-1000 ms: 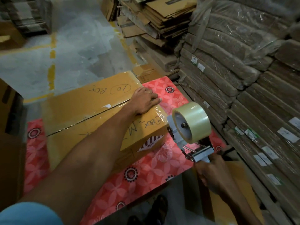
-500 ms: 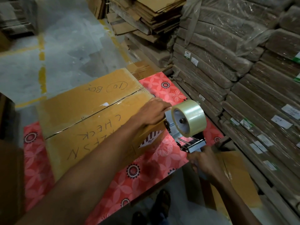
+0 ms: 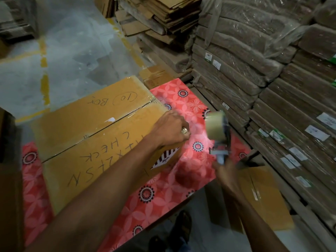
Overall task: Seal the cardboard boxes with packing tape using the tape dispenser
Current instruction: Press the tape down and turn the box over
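Observation:
A closed cardboard box with handwritten marks lies on a table covered in a red flowered cloth. Shiny tape runs along its centre seam. My left hand rests curled on the box's right edge, fingers bent over the end of the box. To the right of the box my right hand, blurred, grips the handle of a tape dispenser that carries a roll of clear tape. The dispenser is held upright above the cloth, apart from the box.
Tall stacks of wrapped flat cardboard stand close on the right. Loose flattened cartons pile up behind. A flat carton lies on the floor by my right arm. The concrete floor with yellow lines lies beyond the table.
The dispenser has pulled away from the box's right end toward the right and turned edge-on. My left hand slid from the box top to its right edge and curled there.

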